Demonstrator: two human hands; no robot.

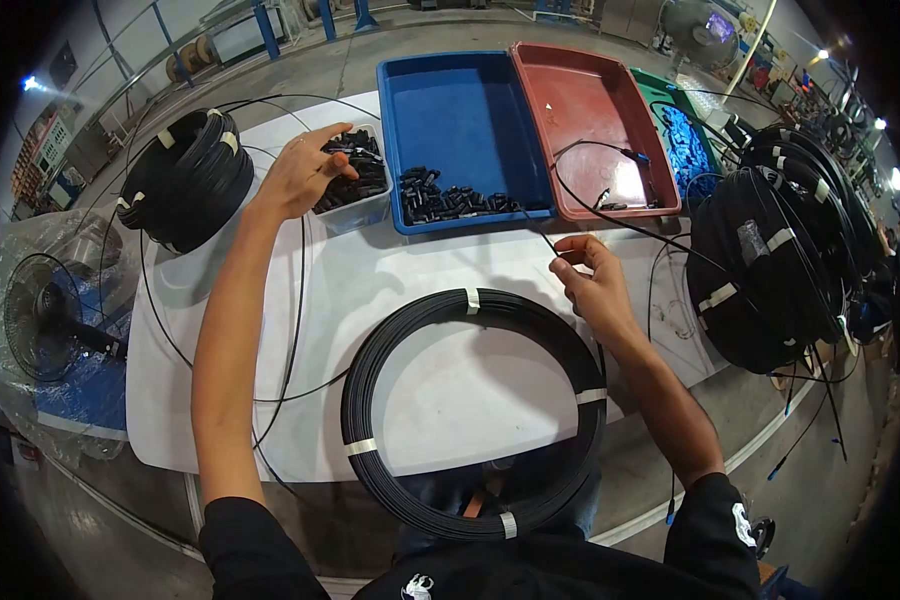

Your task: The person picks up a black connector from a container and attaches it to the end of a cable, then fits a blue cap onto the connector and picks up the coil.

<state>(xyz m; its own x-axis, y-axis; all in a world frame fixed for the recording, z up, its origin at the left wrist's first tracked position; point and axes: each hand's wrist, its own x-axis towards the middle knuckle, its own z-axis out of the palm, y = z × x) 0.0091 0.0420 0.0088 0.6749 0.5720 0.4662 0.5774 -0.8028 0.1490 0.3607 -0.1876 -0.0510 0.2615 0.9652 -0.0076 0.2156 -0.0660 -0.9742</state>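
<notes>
My left hand (305,172) is over a clear plastic box (358,214) of small black parts (368,160), its thumb and forefinger apart; its other fingers are partly hidden. With thumb and forefinger my right hand (592,283) pinches a thin black cable (542,236), whose end points toward the blue tray (460,95). Several black connector pieces (450,203) lie along that tray's near side. In front of me a coil of black cable (360,400), bound with pale tape, rests on the white table and overhangs its near edge.
A red tray (580,90) and a green tray (708,130) with blue parts (682,145) stand to the right. Large cable coils flank the table, one at left (195,185) and several at right (770,270). A plastic-wrapped fan (50,315) stands at left.
</notes>
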